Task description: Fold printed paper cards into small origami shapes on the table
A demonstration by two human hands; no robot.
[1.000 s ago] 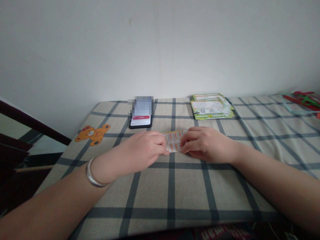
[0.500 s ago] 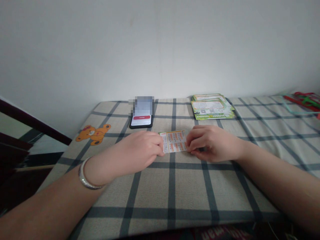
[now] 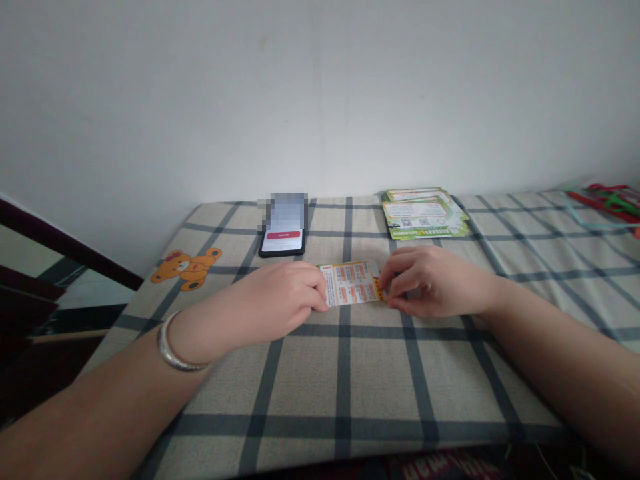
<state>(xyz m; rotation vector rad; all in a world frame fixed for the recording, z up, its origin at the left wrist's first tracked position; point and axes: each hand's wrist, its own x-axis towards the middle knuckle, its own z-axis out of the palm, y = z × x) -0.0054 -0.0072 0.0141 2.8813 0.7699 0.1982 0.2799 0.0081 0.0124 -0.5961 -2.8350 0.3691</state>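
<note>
A small printed card (image 3: pixel 351 283) with rows of orange and white blocks lies at the middle of the checked cloth. My left hand (image 3: pixel 285 297), with a silver bangle on the wrist, pinches the card's left end; its fingers cover that edge. At the opposite end, my right hand (image 3: pixel 430 280) has its thumb and fingertips closed together at the yellow and red right edge. Just behind the left hand lies a black-edged phone (image 3: pixel 283 243), its screen lit with a red button and partly pixelated.
Several green and white leaflets (image 3: pixel 425 220) are stacked near the wall. A tangle of red and green items (image 3: pixel 613 203) sits at the far right. An orange bear picture (image 3: pixel 187 270) is on the cloth at left. Dark slats (image 3: pixel 25 293) stand beyond the left table edge.
My right hand has shifted slightly to the right, and the card's yellow and red right edge now shows. My left hand stays in place on the card.
</note>
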